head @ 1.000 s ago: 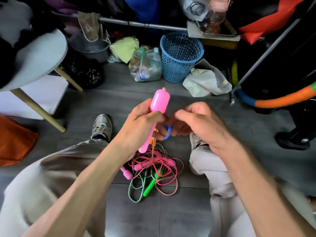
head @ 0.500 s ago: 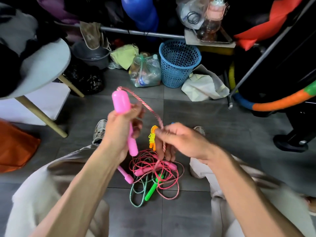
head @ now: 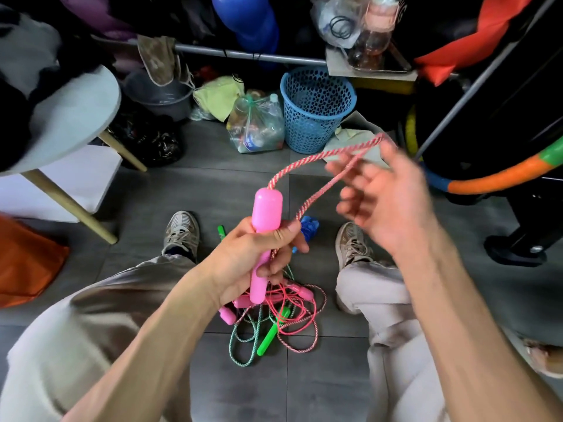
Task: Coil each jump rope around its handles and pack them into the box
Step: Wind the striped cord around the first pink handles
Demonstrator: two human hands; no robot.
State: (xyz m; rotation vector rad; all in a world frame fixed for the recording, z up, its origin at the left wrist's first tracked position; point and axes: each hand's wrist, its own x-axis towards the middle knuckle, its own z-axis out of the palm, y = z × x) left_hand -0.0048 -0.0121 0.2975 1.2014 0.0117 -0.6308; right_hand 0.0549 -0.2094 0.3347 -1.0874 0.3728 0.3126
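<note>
My left hand (head: 259, 254) grips a pink jump-rope handle (head: 265, 236) upright between my knees. Its pink-and-white rope (head: 307, 166) leaves the handle's top, rises to the right, loops over the spread, blurred fingers of my right hand (head: 384, 196), and runs back down into my left hand. On the floor below lies a tangled pile of ropes (head: 283, 318) with pink handles and a green handle (head: 270, 335). A blue rope bundle (head: 309, 229) shows behind my left hand. No box is in view.
My shoes (head: 181, 229) (head: 350, 242) flank the pile on grey floor tiles. Behind stand a blue mesh basket (head: 316, 111), a bag of bottles (head: 259, 126) and a bucket (head: 161, 95). A round white table (head: 76, 117) stands left, a hula hoop (head: 487, 181) right.
My left hand has brought the pink handle back to the centre. My right hand swung up and to the right, drawing the rope out into a long loop.
</note>
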